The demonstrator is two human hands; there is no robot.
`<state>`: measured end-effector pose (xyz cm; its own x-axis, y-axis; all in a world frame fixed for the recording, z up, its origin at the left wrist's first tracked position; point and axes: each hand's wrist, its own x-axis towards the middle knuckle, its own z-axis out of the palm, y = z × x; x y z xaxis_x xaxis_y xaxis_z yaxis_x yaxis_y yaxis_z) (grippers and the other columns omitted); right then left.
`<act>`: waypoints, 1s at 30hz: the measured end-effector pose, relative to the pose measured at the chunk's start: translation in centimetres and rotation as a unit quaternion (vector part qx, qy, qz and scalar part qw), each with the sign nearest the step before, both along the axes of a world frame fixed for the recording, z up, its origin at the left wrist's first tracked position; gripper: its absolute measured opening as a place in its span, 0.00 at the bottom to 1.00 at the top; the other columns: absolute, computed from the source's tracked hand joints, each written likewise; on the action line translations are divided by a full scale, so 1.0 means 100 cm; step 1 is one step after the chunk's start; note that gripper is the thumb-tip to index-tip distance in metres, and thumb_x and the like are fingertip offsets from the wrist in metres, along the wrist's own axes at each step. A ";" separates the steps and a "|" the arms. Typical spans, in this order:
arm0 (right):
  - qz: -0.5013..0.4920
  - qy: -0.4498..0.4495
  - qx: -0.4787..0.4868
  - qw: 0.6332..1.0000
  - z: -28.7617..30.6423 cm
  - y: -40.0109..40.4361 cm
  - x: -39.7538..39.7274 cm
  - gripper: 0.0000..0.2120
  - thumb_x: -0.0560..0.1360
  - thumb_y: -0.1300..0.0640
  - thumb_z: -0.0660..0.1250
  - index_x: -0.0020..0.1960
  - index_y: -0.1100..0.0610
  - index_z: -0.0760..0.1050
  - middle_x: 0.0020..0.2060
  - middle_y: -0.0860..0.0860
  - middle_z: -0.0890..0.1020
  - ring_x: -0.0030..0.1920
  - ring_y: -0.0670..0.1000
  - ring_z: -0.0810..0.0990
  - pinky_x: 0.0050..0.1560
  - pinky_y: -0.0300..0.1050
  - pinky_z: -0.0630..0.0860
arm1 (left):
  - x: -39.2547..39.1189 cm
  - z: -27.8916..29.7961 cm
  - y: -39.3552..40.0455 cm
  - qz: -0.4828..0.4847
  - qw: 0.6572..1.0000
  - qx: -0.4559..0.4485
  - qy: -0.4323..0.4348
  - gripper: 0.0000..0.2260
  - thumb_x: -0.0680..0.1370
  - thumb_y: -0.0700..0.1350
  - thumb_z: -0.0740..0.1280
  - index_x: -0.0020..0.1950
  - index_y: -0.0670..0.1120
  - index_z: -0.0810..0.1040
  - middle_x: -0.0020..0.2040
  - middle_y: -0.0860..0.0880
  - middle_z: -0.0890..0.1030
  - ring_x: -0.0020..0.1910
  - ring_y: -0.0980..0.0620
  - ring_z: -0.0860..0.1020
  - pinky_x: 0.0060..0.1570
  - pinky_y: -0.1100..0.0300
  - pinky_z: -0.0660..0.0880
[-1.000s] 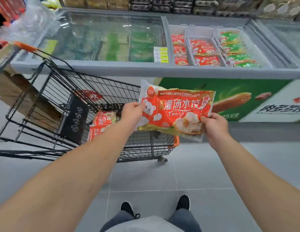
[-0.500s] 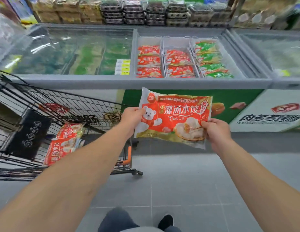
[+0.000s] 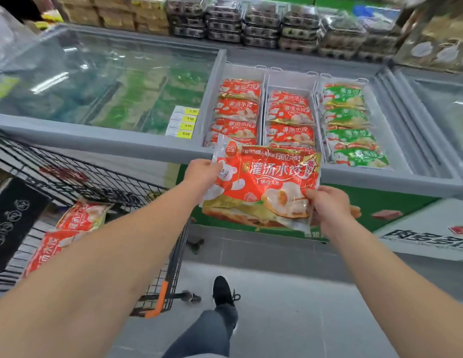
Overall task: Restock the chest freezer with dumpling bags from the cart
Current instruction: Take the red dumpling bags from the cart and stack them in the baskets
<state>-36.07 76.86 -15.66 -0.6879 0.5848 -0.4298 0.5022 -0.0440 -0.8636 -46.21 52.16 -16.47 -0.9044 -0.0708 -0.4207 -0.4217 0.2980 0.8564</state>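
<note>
I hold a red dumpling bag [image 3: 264, 184] in front of the chest freezer's front rim [image 3: 147, 148]. My left hand [image 3: 202, 174] grips its left edge and my right hand [image 3: 326, 205] pinches its lower right corner. Behind the bag, the open freezer section holds two columns of red dumpling bags [image 3: 237, 109] and a column of green bags [image 3: 352, 125]. The wire cart [image 3: 101, 182] stands at my left with more red bags [image 3: 70, 228] lying in it.
The freezer's left part is under a sliding glass lid [image 3: 101, 78] with yellow price tags [image 3: 182, 122] by its edge. Stacked egg cartons [image 3: 264, 24] line the shelf behind. Another glass-topped freezer [image 3: 442, 107] adjoins on the right. Grey tiled floor lies under my feet.
I have stepped closer to the freezer, carrying the bag up and forward to its front rim. The cart has slid further to my left.
</note>
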 end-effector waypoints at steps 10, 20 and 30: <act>0.024 -0.034 0.003 0.999 -0.007 0.037 -0.170 0.03 0.74 0.62 0.72 0.44 0.57 0.78 0.45 0.55 0.85 0.49 0.58 0.84 0.56 0.59 0.80 | -0.151 -0.007 0.035 0.023 0.999 0.025 -0.028 0.06 0.79 0.48 0.67 0.46 0.48 0.80 0.51 0.46 0.85 0.50 0.46 0.83 0.55 0.47 0.80; 0.047 -0.068 0.004 0.997 -0.044 0.064 -0.305 0.08 0.75 0.65 0.69 0.39 0.56 0.77 0.39 0.54 0.83 0.39 0.54 0.80 0.40 0.48 0.75 | -0.263 -0.039 0.069 0.059 0.997 -0.014 -0.036 0.07 0.76 0.42 0.68 0.38 0.45 0.78 0.46 0.43 0.83 0.44 0.46 0.81 0.41 0.58 0.78; 0.147 -0.193 0.020 0.970 -0.135 0.095 -0.456 0.16 0.71 0.55 0.68 0.57 0.60 0.78 0.46 0.56 0.80 0.46 0.56 0.79 0.44 0.48 0.74 | -0.394 -0.111 0.117 0.056 0.987 -0.076 -0.126 0.09 0.70 0.47 0.67 0.48 0.46 0.81 0.46 0.46 0.84 0.48 0.43 0.82 0.54 0.51 0.79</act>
<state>-81.71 86.37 -29.13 -0.6200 0.4090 -0.6695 0.7740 0.1794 -0.6072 -85.60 63.86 -27.58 -0.7551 -0.2440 -0.6085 -0.6534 0.3556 0.6683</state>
